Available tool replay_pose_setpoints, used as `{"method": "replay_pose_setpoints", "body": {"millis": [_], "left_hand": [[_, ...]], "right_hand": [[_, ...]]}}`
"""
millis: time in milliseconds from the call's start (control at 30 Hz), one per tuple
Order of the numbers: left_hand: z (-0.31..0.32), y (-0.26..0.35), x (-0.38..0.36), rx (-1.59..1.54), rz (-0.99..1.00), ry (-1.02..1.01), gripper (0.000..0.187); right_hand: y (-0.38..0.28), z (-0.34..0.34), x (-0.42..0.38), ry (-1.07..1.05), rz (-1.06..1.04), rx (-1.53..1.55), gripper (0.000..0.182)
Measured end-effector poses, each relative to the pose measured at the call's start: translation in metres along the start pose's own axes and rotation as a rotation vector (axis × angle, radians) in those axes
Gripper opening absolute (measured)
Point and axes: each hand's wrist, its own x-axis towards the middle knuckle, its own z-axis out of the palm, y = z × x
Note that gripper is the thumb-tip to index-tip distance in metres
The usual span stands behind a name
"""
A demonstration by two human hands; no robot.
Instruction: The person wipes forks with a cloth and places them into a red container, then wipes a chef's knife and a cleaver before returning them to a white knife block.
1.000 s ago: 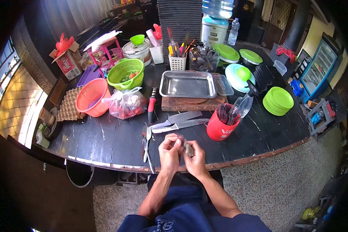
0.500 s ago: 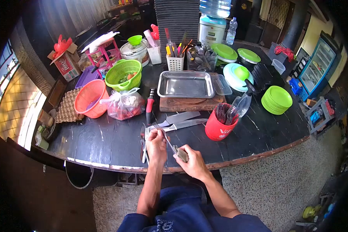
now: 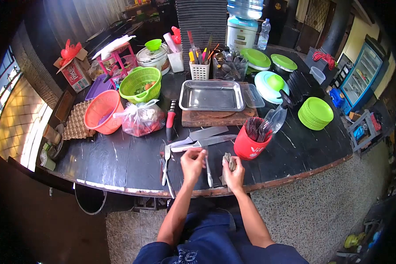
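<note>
My left hand (image 3: 192, 166) is closed in a pinch at the upper end of a metal utensil (image 3: 209, 171), whose handle points toward the table's front edge. The utensil's upper end is hard to make out beside the fingertips. To the right, my right hand (image 3: 235, 175) grips a crumpled grey-brown cloth (image 3: 229, 162), apart from the utensil. Left of my left hand lie a fork (image 3: 166, 163) and other cutlery. Two knives (image 3: 213, 140) lie just beyond my hands, beside a red cup of cutlery (image 3: 246, 147).
A metal tray (image 3: 212, 96) rests on a wooden board (image 3: 193, 118). A black-and-red sharpener (image 3: 170, 121), a plastic bag (image 3: 143, 119), a red basket (image 3: 104, 113) and a green basket (image 3: 141, 83) are at left. Green plates (image 3: 315, 113) are stacked at right.
Both hands have moved right, and the right hand with the cloth has come away from the utensil. The utensil now lies between the hands, and the cutlery at left is less covered.
</note>
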Motion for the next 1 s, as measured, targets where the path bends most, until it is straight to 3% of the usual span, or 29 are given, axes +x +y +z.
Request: {"method": "replay_pose_setpoints", "body": {"millis": [100, 200, 333, 400, 467, 533, 733, 1000], "left_hand": [[0.018, -0.008, 0.004, 0.269, 0.033, 0.001, 0.021], [0.024, -0.022, 0.012, 0.602, 0.295, 0.023, 0.026], [0.021, -0.015, 0.009, 0.558, 0.323, 0.017, 0.026], [0.006, -0.002, 0.005, 0.602, 0.34, 0.054, 0.03], [-0.032, 0.0, 0.012, 0.679, 0.388, 0.235, 0.024], [-0.067, 0.001, 0.018, 0.934, 0.47, 0.365, 0.029], [-0.121, 0.004, 0.024, 1.217, 0.389, 0.431, 0.046], [-0.141, -0.003, 0.044, 1.115, 0.384, 0.387, 0.017]], "right_hand": [[0.007, 0.0, 0.0, -0.009, 0.019, -0.024, 0.025], [0.009, -0.004, -0.003, -0.027, 0.025, 0.032, 0.024], [-0.007, -0.009, -0.003, -0.072, 0.103, 0.084, 0.023], [0.004, -0.006, -0.002, -0.053, 0.055, 0.069, 0.022], [0.008, -0.006, -0.003, -0.048, 0.009, 0.056, 0.022], [-0.004, -0.011, -0.003, -0.098, 0.065, 0.02, 0.023], [-0.003, -0.009, -0.002, -0.111, 0.039, -0.034, 0.024], [0.001, -0.011, -0.003, -0.122, 0.094, -0.003, 0.024]]}}
